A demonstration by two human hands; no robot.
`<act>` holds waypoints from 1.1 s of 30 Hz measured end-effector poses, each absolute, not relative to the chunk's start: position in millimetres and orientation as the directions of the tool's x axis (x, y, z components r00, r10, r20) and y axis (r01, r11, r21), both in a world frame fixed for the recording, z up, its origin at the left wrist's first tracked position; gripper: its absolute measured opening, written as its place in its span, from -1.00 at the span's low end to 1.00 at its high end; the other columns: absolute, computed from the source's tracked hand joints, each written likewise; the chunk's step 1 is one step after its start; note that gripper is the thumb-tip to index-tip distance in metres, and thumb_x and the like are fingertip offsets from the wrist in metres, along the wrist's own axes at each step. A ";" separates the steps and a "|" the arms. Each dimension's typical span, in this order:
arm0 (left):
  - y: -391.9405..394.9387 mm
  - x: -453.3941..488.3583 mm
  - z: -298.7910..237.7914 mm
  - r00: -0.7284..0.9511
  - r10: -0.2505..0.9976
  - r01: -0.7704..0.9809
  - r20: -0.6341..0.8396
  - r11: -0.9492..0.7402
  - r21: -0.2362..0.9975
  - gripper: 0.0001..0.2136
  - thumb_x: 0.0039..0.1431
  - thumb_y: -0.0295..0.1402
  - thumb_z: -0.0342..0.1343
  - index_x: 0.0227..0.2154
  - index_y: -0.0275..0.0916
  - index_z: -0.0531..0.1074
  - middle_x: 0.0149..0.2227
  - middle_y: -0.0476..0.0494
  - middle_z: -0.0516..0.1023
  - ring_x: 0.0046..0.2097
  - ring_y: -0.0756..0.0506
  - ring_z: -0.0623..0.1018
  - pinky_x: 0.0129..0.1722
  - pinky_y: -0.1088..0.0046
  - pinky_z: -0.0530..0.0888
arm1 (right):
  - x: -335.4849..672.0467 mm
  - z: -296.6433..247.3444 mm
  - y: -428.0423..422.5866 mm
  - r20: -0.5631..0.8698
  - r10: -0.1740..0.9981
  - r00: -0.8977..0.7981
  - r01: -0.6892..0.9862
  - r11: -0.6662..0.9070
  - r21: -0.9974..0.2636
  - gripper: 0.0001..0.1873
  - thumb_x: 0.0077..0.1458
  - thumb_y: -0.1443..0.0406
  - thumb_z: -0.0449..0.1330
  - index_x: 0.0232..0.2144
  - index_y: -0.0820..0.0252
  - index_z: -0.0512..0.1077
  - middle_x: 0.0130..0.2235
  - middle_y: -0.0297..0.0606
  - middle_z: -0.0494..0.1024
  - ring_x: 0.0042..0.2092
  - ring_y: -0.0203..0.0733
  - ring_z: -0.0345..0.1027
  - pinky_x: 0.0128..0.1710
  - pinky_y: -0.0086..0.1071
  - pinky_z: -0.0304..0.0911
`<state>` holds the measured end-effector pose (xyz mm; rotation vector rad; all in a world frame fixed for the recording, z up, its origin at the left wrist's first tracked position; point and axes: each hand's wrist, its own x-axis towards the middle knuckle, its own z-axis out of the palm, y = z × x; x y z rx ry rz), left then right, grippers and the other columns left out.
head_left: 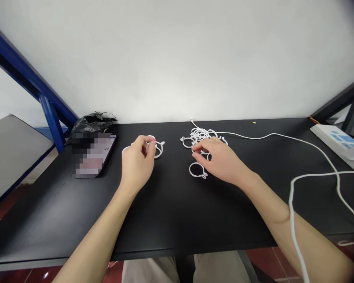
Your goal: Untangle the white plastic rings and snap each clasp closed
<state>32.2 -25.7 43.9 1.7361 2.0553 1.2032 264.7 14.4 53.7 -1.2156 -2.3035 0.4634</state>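
My left hand (pixel 138 163) is closed in a pinch at the left group of white plastic rings, with one ring (pixel 162 148) at its thumb and fingertips. Other rings in this group are partly covered by the fingers. My right hand (pixel 220 157) reaches over a tangled pile of white rings (pixel 199 134), thumb and forefinger pinched on the edge of a ring that the hand partly hides. Just below those fingertips, a single ring with a small knotted end (pixel 196 169) lies flat on the black table (pixel 171 212).
A phone (pixel 98 155) leans by a crumpled black plastic bag (pixel 93 124) at the left. White cable (pixel 292 196) loops across the right side and over my right forearm. A white box (pixel 336 137) sits at the right edge. Blue metal braces (pixel 51 118) rise at the left.
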 end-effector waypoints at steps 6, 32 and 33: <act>-13.6 8.1 28.7 -0.289 0.829 0.905 0.479 0.073 0.420 -0.77 0.23 -0.24 0.02 -0.20 -0.19 0.53 -0.13 -0.28 0.50 0.00 -0.33 0.38 0.01 0.07 0.32 | 275.7 60.0 12.9 0.112 0.827 -0.552 0.760 0.553 -0.340 -0.65 0.02 -0.02 0.25 -0.42 0.14 0.50 -0.40 -0.21 0.54 -0.21 -0.01 0.35 -0.25 -0.16 0.27; -31.7 46.3 38.2 0.060 0.998 0.347 0.007 -0.028 0.937 -0.68 0.27 -0.11 0.00 -0.10 -0.21 0.48 -0.31 -0.09 0.59 -0.40 -0.02 0.47 -0.42 0.47 0.42 | 247.6 48.6 -7.8 0.395 0.731 -0.557 0.541 0.680 -0.495 -0.87 0.27 0.23 0.12 -0.20 0.12 0.43 -0.20 -0.26 0.54 -0.18 -0.21 0.44 -0.20 -0.34 0.30; -31.5 46.8 37.7 0.067 0.998 0.323 0.000 -0.022 0.946 -0.68 0.27 -0.11 0.01 -0.11 -0.22 0.48 -0.31 -0.09 0.59 -0.40 -0.02 0.47 -0.43 0.47 0.42 | 247.4 48.9 -8.1 0.401 0.734 -0.548 0.523 0.675 -0.521 -0.87 0.28 0.23 0.12 -0.21 0.12 0.43 -0.20 -0.26 0.54 -0.20 -0.23 0.44 -0.21 -0.35 0.30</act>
